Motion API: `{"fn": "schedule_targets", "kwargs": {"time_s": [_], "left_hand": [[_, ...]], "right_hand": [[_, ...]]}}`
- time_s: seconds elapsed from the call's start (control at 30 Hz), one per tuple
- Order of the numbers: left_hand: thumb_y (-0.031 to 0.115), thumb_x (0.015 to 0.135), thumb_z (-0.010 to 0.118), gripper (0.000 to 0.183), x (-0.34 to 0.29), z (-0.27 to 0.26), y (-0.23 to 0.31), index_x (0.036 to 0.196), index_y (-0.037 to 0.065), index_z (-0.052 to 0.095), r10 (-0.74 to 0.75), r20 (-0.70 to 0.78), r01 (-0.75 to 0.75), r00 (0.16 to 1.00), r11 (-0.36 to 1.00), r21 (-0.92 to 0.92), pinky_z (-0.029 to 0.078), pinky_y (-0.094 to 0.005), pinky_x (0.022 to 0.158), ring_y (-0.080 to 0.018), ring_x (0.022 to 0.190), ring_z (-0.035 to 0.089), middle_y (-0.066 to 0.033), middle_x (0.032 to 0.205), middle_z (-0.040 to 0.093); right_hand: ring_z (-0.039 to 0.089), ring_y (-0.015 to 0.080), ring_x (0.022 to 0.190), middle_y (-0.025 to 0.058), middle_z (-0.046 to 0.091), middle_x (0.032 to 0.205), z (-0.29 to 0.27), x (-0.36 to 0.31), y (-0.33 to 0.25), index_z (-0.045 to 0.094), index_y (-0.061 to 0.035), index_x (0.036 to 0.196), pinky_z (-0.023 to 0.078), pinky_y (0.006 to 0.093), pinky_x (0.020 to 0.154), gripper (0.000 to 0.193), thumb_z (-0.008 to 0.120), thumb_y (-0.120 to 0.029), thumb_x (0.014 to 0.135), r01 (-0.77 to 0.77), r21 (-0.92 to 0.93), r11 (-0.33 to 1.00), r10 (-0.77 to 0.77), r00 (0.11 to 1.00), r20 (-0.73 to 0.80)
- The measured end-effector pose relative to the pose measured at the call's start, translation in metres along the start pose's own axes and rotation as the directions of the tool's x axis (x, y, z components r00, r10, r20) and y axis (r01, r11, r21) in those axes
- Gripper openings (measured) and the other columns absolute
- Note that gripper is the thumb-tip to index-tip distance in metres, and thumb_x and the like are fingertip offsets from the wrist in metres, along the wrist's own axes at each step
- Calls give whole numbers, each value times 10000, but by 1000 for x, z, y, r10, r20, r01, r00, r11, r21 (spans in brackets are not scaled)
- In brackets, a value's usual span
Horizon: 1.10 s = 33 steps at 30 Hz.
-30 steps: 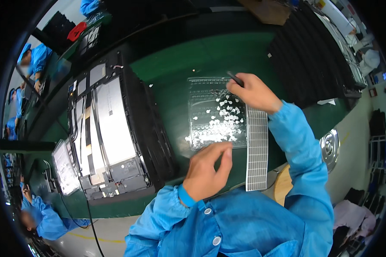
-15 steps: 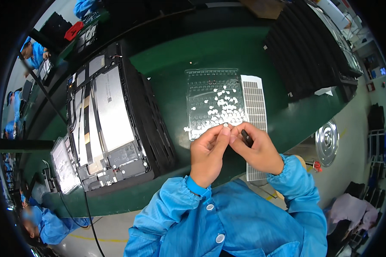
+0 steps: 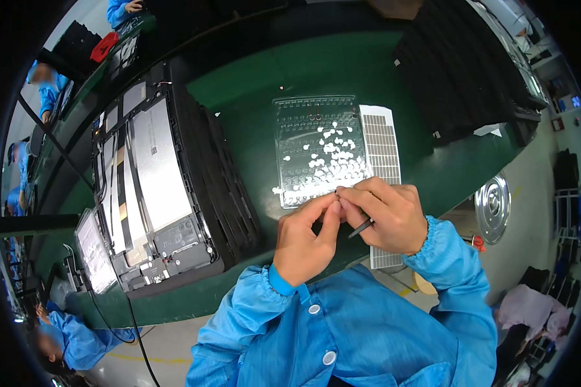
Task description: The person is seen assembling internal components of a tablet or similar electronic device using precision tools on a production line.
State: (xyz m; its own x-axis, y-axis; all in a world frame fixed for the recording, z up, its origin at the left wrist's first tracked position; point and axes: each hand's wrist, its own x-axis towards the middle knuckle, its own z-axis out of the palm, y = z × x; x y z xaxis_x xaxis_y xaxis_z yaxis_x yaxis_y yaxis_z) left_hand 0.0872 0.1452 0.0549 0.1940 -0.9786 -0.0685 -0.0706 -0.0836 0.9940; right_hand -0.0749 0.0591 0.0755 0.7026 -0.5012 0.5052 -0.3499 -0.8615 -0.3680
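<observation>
Meeting at the fingertips, the left hand [image 3: 306, 238] and the right hand [image 3: 390, 216] are held close together, just in front of a clear tray [image 3: 290, 135]. The left thumb and forefinger are bent toward each other, with a gap left between them farther back; whether something is pinched at their tips cannot be told, because the place is small and partly covered. By the right hand, which is mostly closed, a dark pen-like tool [image 3: 360, 229] is kept under the curled fingers, with its end pointed down toward the left, while the thumb and forefinger are brought to the left fingertips.

Many small white pieces [image 3: 342, 158] are seen on the tray, crowded most thickly in its nearer part. Along the right side of the tray, a white sheet with a grid [image 3: 382, 148] is laid, its lower part being partly covered by the right hand. All these are placed on a green table [image 3: 239, 97].

Farther to the left, a stack of black panels [image 3: 223, 187] is topped by an opened unit with a silvery plate [image 3: 164, 155]. At the far right, another dark stack [image 3: 458, 71] is seen. Beyond the right edge of the table, a round metal disc [image 3: 494, 206] is shown.
</observation>
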Motion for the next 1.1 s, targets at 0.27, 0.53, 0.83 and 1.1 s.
{"fn": "schedule_targets", "kwargs": {"time_s": [0.27, 0.53, 0.83, 1.1], "left_hand": [[95, 987, 643, 200, 2, -2, -12, 1121, -46, 692, 8, -27, -6, 1000, 998, 55, 547, -281, 778, -148, 856, 708, -115, 933, 744], [113, 994, 636, 223, -16, -8, 10, 1141, -51, 669, -192, 23, 193, 981, 959, -206, 544, -272, 667, -138, 798, 701, -93, 920, 721], [-73, 736, 763, 200, -69, -55, 107, 924, -20, 722, 524, -7, -468, 851, 766, 441, 476, -259, 484, -183, 547, 659, -92, 732, 689], [-71, 735, 776, 194, -80, -115, 147, 908, 1, 723, 549, -43, -420, 834, 685, 595, 469, -250, 482, -140, 516, 633, -78, 683, 670]], "right_hand": [[660, 224, 609, 59, 639, 832, 6, 8, 8, 696, -61, 916, 530, 327, 529, 179, 770, -57, 753, -170, 67, 983, 165, 984, 67], [687, 287, 766, 120, 686, 885, 1, 15, 39, 678, -11, 992, 549, 346, 668, 223, 719, -31, 774, -399, 53, 915, 384, 905, 185], [427, 3, 504, -1, 727, 795, -71, 82, -61, 731, -31, 989, 298, 200, 446, 191, 809, -141, 854, -414, 635, 652, 40, 855, 516], [659, 169, 623, 83, 722, 830, -66, 138, -102, 711, -42, 994, 473, 267, 518, 192, 803, -141, 858, -63, 643, 763, -204, 921, 332]]}}
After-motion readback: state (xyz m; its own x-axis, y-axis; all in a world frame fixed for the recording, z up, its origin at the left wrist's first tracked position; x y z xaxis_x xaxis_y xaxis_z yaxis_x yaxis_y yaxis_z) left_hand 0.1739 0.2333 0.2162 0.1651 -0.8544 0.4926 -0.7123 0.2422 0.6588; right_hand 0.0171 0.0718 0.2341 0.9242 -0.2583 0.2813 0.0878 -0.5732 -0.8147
